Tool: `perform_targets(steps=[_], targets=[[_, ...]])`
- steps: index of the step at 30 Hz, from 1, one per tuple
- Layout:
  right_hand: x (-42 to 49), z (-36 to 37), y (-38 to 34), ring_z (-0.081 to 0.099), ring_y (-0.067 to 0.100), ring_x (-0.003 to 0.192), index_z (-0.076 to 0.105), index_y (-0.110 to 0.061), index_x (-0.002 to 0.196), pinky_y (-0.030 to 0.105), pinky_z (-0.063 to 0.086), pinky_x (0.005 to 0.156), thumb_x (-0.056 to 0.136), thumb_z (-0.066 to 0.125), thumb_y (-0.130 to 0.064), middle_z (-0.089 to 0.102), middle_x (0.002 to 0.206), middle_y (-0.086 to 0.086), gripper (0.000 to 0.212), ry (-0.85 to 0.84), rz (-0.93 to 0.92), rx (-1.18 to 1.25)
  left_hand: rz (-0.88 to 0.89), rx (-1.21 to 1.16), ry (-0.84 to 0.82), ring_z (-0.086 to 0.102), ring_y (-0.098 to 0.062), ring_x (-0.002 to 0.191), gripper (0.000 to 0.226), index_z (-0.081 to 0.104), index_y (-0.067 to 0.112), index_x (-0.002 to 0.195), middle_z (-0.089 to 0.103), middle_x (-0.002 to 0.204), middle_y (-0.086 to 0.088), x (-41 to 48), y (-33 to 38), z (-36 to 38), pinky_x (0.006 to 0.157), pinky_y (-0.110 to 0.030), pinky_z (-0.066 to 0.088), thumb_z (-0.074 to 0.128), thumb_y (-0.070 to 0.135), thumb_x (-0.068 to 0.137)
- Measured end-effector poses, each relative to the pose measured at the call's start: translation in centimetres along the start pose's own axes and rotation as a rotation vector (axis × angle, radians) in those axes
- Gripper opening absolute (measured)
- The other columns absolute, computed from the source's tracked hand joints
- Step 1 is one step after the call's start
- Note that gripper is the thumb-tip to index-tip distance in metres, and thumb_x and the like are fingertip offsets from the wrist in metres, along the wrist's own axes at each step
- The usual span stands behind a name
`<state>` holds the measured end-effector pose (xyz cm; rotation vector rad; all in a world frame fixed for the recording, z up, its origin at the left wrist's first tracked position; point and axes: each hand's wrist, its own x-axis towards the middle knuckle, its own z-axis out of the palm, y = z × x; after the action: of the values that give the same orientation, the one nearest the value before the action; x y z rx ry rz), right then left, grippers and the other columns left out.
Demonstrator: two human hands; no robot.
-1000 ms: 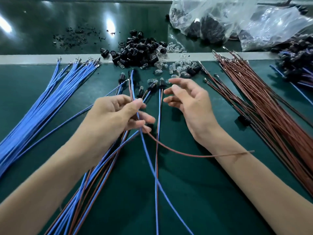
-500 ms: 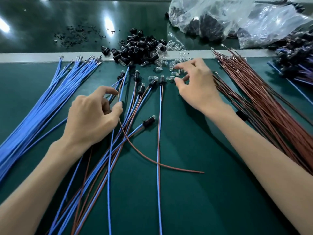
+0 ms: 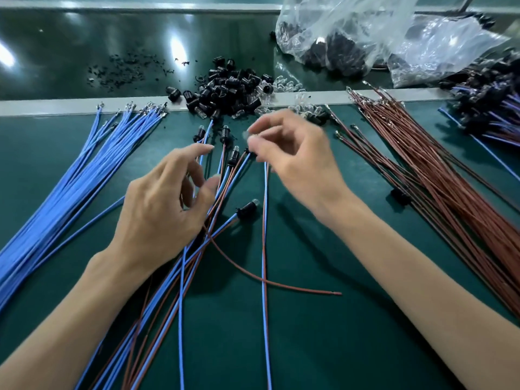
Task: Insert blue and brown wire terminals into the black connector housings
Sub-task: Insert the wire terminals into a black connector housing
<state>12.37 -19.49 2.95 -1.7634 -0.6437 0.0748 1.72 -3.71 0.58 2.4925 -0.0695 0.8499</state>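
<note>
My right hand (image 3: 298,159) hovers over the middle of the mat and pinches a small clear bulb (image 3: 245,134) between thumb and forefinger; motion blurs it. My left hand (image 3: 160,209) hangs with loosely curled fingers just above several blue-and-brown wire pairs (image 3: 225,175) that end in black housings. I see nothing held in it. One finished housing with a bulb (image 3: 247,208) lies just right of its thumb. A pile of loose black housings (image 3: 230,88) sits at the mat's far edge, with clear bulbs (image 3: 308,109) beside it.
A bundle of blue wires (image 3: 70,170) fans out on the left and a bundle of brown wires (image 3: 439,175) on the right. One loose brown wire (image 3: 295,287) curves across the mat. Plastic bags (image 3: 351,38) and a heap of finished assemblies (image 3: 489,108) lie at the far right.
My right hand reached out to the clear bulbs and has come back toward the middle pinching one. My left hand let go of the wires, laid them down and now hovers above them.
</note>
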Motion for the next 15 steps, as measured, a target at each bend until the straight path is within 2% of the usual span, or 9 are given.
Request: perform_targets(steps=[2,4,7,9,12,13,15], targets=[[-1.1,0.6,0.0,0.064,0.008,0.069,0.068,-0.022,0.088,0.016,0.05,0.071,0.085,0.068,-0.012,0.067,0.075,-0.007,0.01,-0.003,-0.063,-0.128,-0.001,0.005,-0.007,0.049,-0.013,0.061,0.035,0.056,0.01,0.119,0.055,0.082,0.009,0.0,0.1,0.1,0.058,-0.034,0.047,0.052,0.031,0.091],[-0.8,0.1,0.8,0.062,0.006,0.071,0.072,-0.016,0.091,0.01,0.047,0.072,0.085,0.068,-0.011,0.069,0.082,-0.001,0.008,0.088,-0.087,-0.301,-0.019,0.015,0.013,0.049,-0.012,0.056,0.033,0.059,0.008,0.115,0.056,0.081,0.009,0.0,0.0,0.1,0.056,-0.037,0.05,0.051,0.029,0.091],[1.0,-1.3,2.4,0.063,0.017,0.083,0.072,-0.015,0.095,0.028,0.05,0.085,0.088,0.063,-0.012,0.067,0.096,0.005,0.012,0.129,0.014,-0.54,-0.017,0.043,0.015,0.054,-0.02,0.056,0.029,0.062,0.006,0.11,0.057,0.081,0.006,0.2,-0.1,0.2,0.056,-0.04,0.052,0.051,0.025,0.092],[2.1,-1.5,3.4,0.062,0.022,0.089,0.072,-0.017,0.098,0.03,0.047,0.089,0.09,0.059,-0.014,0.064,0.104,0.007,0.016,0.085,0.076,-0.645,-0.019,0.046,0.017,0.054,-0.021,0.058,0.026,0.063,0.006,0.109,0.057,0.082,0.006,0.2,-0.2,0.2,0.058,-0.04,0.052,0.051,0.022,0.092],[4.1,-1.0,3.5,0.06,0.021,0.087,0.072,-0.019,0.099,0.023,0.042,0.08,0.09,0.057,-0.017,0.061,0.106,0.007,0.017,0.178,0.01,-0.703,-0.024,0.042,0.036,0.052,-0.02,0.057,0.023,0.064,0.007,0.107,0.054,0.081,0.009,0.2,-0.2,0.3,0.059,-0.038,0.052,0.053,0.018,0.091],[5.0,-0.7,3.2,0.06,0.02,0.087,0.071,-0.018,0.101,0.024,0.044,0.081,0.091,0.058,-0.017,0.06,0.106,0.007,0.016,0.178,-0.018,-0.673,-0.019,0.044,0.044,0.051,-0.019,0.057,0.022,0.065,0.007,0.107,0.054,0.081,0.009,0.2,-0.3,0.4,0.059,-0.037,0.052,0.053,0.017,0.091],[7.0,0.3,2.5,0.057,0.018,0.088,0.069,-0.017,0.108,0.029,0.047,0.089,0.09,0.06,-0.02,0.059,0.108,0.008,0.02,0.045,-0.04,-0.635,-0.01,0.046,0.05,0.047,-0.016,0.057,0.021,0.065,0.006,0.106,0.053,0.081,0.01,0.3,-0.2,0.4,0.059,-0.034,0.05,0.054,0.015,0.091]])
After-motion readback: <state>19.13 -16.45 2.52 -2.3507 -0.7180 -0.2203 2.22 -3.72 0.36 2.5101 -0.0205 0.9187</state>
